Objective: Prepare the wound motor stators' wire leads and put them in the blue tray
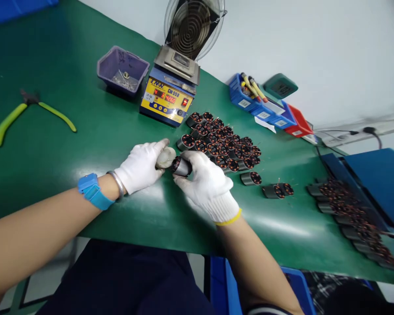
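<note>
My left hand [142, 166], in a white glove, grips a rounded whitish translucent piece [166, 157] whose kind I cannot make out. Right against or just beside it is a motor stator [183, 166], a dark metal cylinder with copper windings, held on its side by my gloved right hand [205, 181]. Beyond my right hand a cluster of similar stators [223, 142] stands on the green table [124, 227]. One loose stator [250, 178] lies to the right of that hand, and a pair [276, 190] lies farther right.
A yellow-and-blue soldering pot [167, 94] stands ahead, with a fan [191, 28] behind. Left of it are a purple bin [123, 70] and green-handled cutters [33, 107]. Blue bins [259, 107] and a red bin [298, 120] line the wall. More stators [351, 218] fill the right side.
</note>
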Demonstrator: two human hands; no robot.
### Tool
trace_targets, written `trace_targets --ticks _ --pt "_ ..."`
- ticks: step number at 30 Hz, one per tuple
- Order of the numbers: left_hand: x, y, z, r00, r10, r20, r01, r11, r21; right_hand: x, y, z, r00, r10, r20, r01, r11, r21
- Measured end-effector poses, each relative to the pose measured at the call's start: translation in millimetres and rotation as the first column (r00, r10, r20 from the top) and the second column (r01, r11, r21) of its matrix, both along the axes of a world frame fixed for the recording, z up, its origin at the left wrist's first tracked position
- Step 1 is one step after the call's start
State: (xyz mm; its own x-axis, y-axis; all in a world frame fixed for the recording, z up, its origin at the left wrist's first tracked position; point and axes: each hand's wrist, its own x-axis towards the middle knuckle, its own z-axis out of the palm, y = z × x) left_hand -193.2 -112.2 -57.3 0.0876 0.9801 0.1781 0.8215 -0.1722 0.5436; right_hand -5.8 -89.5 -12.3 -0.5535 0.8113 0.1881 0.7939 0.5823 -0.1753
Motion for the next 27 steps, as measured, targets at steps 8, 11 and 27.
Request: trace_targets --ticks 8,11,27 --pt "-0.1 -0.8 2.3 0.996 0.017 -0.091 -0.018 1.0 -0.003 -13.8 8.1 25.8 0.99 0.023 0.139 -0.017 0.999 -0.044" --pt "0.8 -0.4 1.9 0.997 0.011 -0.08 -0.012 1.0 -0.006 -7.4 8.1 27.4 0.996 0.052 0.069 -0.054 0.998 0.026" --pt "3.3 -3.6 4.2 0.991 0.082 -0.104 -0.089 0.994 -0.063 -19.4 -3.0 22.3 0.853 0.047 0.52 -0.186 0.958 0.218"
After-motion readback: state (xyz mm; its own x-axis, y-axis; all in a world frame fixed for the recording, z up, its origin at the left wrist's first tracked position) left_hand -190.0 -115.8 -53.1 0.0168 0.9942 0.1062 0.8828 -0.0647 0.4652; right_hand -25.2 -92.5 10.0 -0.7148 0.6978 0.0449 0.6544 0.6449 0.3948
